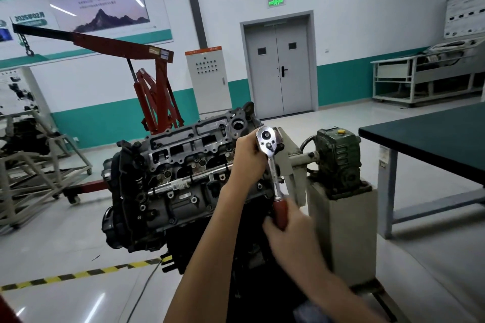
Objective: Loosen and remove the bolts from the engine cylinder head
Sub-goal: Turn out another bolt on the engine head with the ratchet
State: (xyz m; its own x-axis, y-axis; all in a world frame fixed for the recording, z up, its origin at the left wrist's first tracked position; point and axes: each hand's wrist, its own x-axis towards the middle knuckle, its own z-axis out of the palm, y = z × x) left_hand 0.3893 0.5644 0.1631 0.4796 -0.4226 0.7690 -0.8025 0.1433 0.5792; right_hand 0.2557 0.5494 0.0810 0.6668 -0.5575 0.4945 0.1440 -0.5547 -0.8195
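- Workshop with a glossy grey floor (78,231) and white walls (367,21) banded in teal; one yellow-black stripe (78,274) crosses the floor at 7 o'clock.
- Nearest, at 5 o'clock: the right hand (288,220), blurred, is clamped round the red grip of the ratchet (273,165).
- Just past it, near centre: the left hand (249,157) is curled at the ratchet's chrome top, thumb against it. What the ratchet sits on is hidden behind this hand.
- Two hands, one ratchet; its shaft runs from 5 o'clock up to the right end of the cylinder head (189,144).
- One engine (157,204) at centre, cylinder head uppermost and tilted toward the camera.
- At the engine's 3 o'clock, touching it: one stand (346,217) topped by a green gearbox (338,160), close beside the ratchet's swing.
- One dark-topped table (433,139) at 3 o'clock, apart from the stand.
- One frame (31,160) at 9 o'clock.
- One red crane (154,92) behind the engine at 10 o'clock, boom reaching left.
- Far wall: one cabinet (207,78) at 12 o'clock, one door (279,65) of two leaves at 1 o'clock under a green sign (275,2), one rack (425,78) at 2 o'clock, one poster (99,2) at 11 o'clock.
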